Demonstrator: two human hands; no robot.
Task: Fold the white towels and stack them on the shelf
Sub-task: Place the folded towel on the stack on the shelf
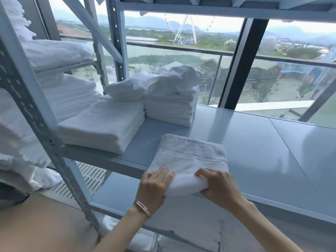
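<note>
A folded white towel lies at the front edge of the grey metal shelf, its near end hanging slightly over the edge. My left hand, with bracelets at the wrist, holds the towel's near left corner, fingers on top. My right hand grips the near right end, fingers curled over the fold. A stack of folded white towels sits at the shelf's left. Behind it stands a taller stack with loose crumpled towels on top.
Angled shelf uprights stand at the left, with more white linen on a neighbouring rack. A lower shelf runs below, with white linen under it. An upper shelf hangs overhead. A large window is behind the shelving.
</note>
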